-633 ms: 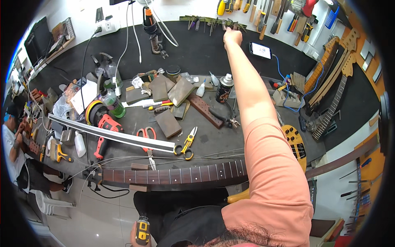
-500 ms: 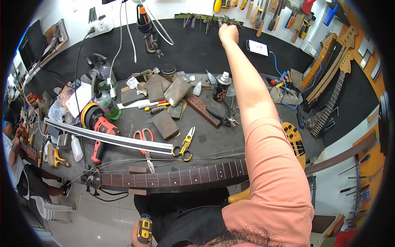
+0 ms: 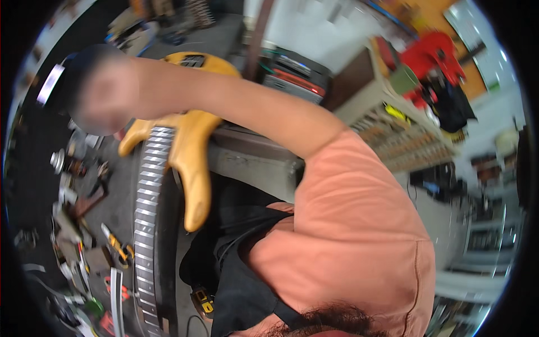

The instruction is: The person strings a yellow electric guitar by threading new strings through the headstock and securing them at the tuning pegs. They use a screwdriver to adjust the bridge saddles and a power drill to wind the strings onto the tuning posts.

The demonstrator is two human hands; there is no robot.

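A smeared blur covers my right hand (image 3: 106,92), stretched out to the upper left above the bench; its fingers and anything in them cannot be made out. Below it lies a yellow-bodied electric guitar or bass (image 3: 192,188). Its dark fretboard (image 3: 145,224), with bright crosswise frets, runs down along the bench's near edge. Part of a yellow and black cordless drill (image 3: 204,303) shows low beside my black apron. My left hand is out of sight there. A phone with a lit screen (image 3: 51,84) is just beyond my right hand.
Yellow-handled snips (image 3: 119,247), a white-edged strip (image 3: 117,297), sanding blocks (image 3: 100,258) and a spray can (image 3: 59,161) crowd the bench. To the right stand a black and red case (image 3: 295,76), a drawer cabinet (image 3: 393,132) and a red guitar body (image 3: 435,56).
The view has swung to the right, bringing in the guitar body and cabinet. My right hand has left the tool rack on the wall. My left hand, earlier around the drill, no longer shows.
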